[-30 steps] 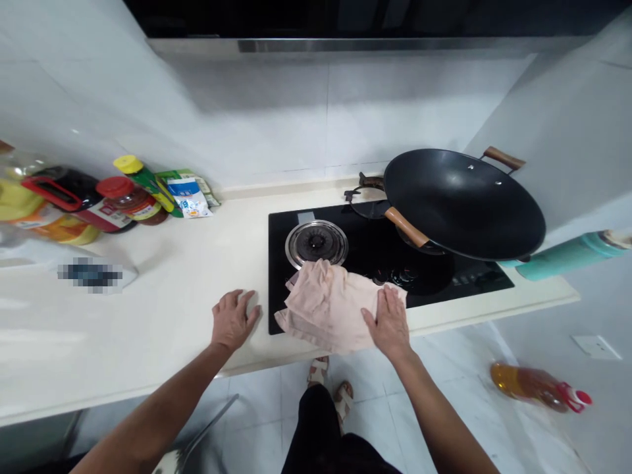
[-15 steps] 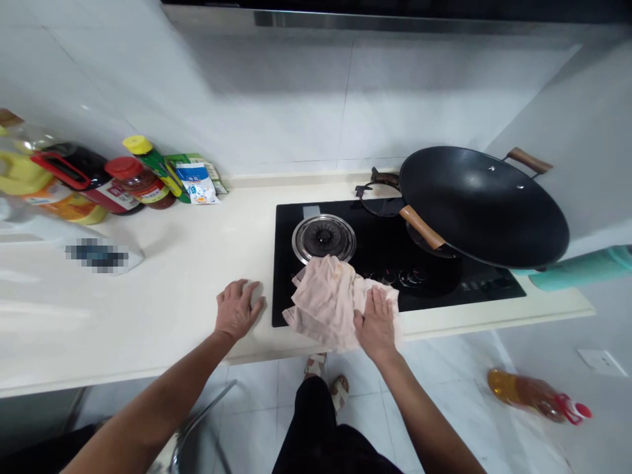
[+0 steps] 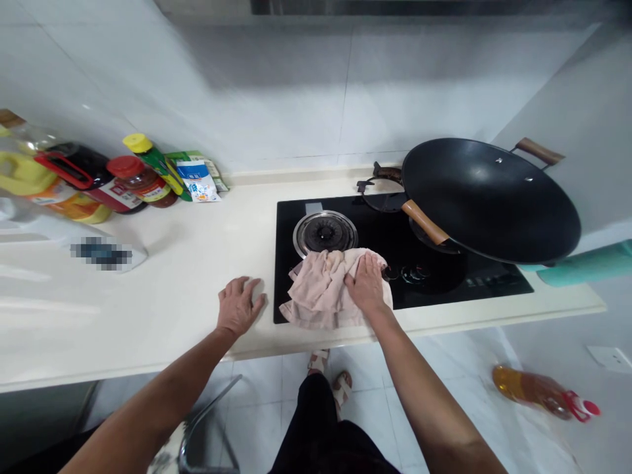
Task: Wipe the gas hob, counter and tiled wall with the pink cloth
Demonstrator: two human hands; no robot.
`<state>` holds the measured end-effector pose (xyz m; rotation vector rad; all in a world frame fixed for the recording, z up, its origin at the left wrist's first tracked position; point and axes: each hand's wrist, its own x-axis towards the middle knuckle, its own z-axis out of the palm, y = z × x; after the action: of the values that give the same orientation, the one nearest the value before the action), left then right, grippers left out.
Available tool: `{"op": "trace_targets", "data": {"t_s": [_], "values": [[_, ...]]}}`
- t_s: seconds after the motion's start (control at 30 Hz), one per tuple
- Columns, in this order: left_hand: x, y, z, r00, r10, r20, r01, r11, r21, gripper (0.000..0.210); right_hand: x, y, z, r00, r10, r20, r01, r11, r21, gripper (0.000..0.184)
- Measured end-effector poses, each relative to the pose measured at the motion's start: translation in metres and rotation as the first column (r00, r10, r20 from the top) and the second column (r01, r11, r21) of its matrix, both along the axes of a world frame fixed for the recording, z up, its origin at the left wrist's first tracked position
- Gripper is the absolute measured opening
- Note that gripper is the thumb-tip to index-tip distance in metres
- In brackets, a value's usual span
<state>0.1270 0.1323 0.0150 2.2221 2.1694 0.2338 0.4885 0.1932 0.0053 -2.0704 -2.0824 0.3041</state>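
Observation:
A pale pink cloth (image 3: 318, 283) lies bunched over the front left part of the black glass cooktop (image 3: 340, 210), its lower edge on the counter rim. My right hand (image 3: 366, 283) presses flat on the cloth's right side, fingers stretched out. Left of the cooktop, my left hand (image 3: 239, 306) rests on the cream counter (image 3: 187, 263), fingers loosely bent and apart, holding nothing. Behind the cloth is the left burner (image 3: 324, 234), uncovered. Some control knobs (image 3: 413, 273) show just right of the cloth; others may be hidden beneath it.
A black wok (image 3: 488, 204) with wooden handles fills the cooktop's right side. Behind it sits a loose pan support (image 3: 382, 187). Bottles, a red-lidded jar (image 3: 143, 182) and packets (image 3: 198, 181) line the back left. An oil bottle (image 3: 543, 393) stands on the floor at right.
My right hand has slid a little away from me and to the left, drawing the cloth's right side with it. My left hand stays in place. The view has shifted slightly.

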Motion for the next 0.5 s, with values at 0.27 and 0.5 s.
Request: {"op": "trace_targets", "data": {"t_s": [0.27,0.5], "values": [[0.002,-0.001,0.000,1.000,0.005,0.014,-0.005,1.000,0.000,0.051,0.049,-0.086,-0.025,0.984,0.180,-0.012,-0.170,0.951,0.257,0.066],[0.001,-0.001,-0.001,1.000,-0.008,0.020,0.007,1.000,0.012,0.051,0.106,-0.093,-0.032,0.999,0.046,0.003,-0.044,0.950,0.308,0.077]]}}
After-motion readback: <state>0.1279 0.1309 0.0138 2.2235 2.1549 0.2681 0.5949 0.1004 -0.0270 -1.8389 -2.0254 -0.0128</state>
